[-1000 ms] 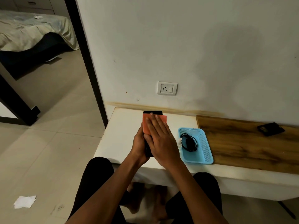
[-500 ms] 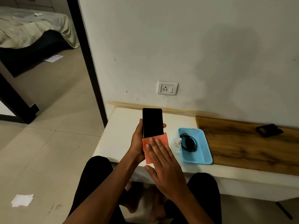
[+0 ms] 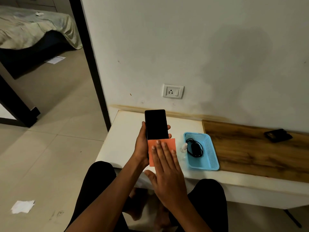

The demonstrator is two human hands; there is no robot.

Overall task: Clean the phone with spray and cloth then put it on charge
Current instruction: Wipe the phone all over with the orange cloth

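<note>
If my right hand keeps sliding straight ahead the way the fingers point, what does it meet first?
Probably the bare black screen of the phone: the right hand lies flat on the orange cloth over the phone's lower part, fingers pointing up its length.

bed [image 3: 30, 29], floor paper scrap [image 3: 22, 206], blk wallet [image 3: 277, 135]

We see both forearms bare from the bottom edge of the view up to the wrists — no sleeves, no watch, no bands. The left hand [image 3: 142, 148] and the right hand [image 3: 167, 174] are bare too, with no rings or gloves, the nails short and plain. Our legs are covered in dark, near-black cloth over both thighs — and below the knees our feet are bare
</note>
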